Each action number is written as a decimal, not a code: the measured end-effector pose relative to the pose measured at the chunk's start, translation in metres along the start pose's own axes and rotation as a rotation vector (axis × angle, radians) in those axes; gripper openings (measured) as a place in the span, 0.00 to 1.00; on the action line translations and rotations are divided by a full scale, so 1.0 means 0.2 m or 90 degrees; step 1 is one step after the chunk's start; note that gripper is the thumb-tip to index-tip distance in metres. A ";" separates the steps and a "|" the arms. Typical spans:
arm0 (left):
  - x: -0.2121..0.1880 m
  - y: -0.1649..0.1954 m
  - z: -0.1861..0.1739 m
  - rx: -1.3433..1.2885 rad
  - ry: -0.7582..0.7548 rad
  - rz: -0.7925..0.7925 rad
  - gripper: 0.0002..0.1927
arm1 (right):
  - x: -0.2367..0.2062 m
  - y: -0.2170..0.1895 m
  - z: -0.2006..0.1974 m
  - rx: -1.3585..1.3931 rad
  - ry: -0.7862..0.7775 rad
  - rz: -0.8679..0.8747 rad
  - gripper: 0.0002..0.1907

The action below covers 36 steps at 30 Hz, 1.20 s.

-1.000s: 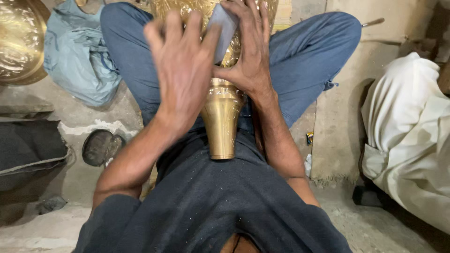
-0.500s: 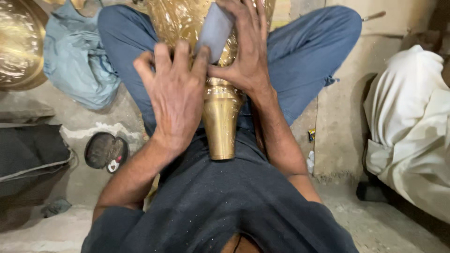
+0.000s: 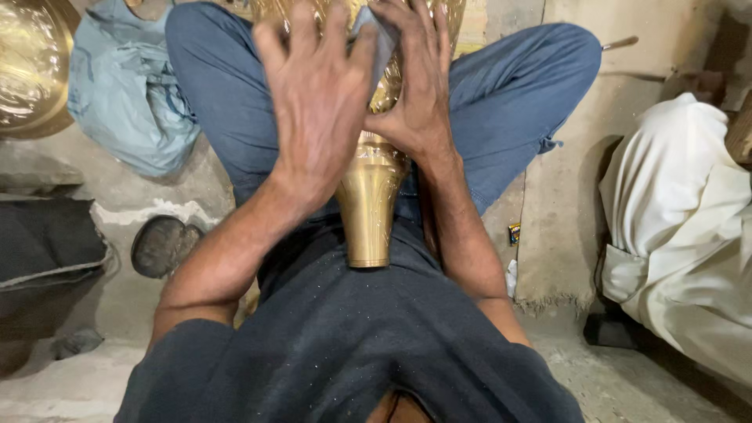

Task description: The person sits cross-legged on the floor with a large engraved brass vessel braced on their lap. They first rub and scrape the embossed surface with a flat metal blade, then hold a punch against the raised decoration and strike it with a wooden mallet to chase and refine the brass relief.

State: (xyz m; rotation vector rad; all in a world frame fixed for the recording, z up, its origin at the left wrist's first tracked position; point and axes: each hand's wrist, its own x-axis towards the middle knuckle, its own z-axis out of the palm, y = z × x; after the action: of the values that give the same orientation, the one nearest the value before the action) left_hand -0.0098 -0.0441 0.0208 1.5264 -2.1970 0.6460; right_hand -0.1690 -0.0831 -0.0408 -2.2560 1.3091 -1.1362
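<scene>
A tall brass vase (image 3: 370, 211) lies across my lap, its flared foot pointing at my chest and its body running up out of the picture. My left hand (image 3: 317, 102) rests flat on the vase's body with fingers spread. A grey-blue cloth (image 3: 376, 35) is pressed on the brass under both hands. My right hand (image 3: 419, 86) clasps the vase beside it, fingers curled over the cloth. I sit cross-legged in blue jeans (image 3: 509, 94).
A round brass plate (image 3: 27, 70) lies at the far left beside a crumpled light-blue cloth (image 3: 125, 94). A dark round lid (image 3: 160, 244) sits on the concrete floor. A person in white clothing (image 3: 681, 235) sits at the right edge.
My left hand slid down the vase toward me, then back up to the cloth. My right hand stayed on the vase with the cloth.
</scene>
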 end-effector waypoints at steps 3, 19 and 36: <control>-0.04 -0.01 0.00 -0.046 -0.029 -0.008 0.13 | 0.00 0.00 0.00 0.015 0.005 -0.011 0.56; -0.04 0.02 -0.09 -0.081 -0.075 -0.026 0.15 | -0.02 -0.02 -0.02 0.019 0.000 0.033 0.51; 0.02 0.01 -0.07 -0.015 -0.035 -0.003 0.12 | -0.02 0.02 0.01 0.009 0.005 0.003 0.54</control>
State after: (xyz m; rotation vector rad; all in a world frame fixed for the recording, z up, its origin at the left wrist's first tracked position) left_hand -0.0118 -0.0401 0.0341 1.5542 -2.2322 0.5810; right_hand -0.1705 -0.0824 -0.0465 -2.2396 1.3033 -1.1507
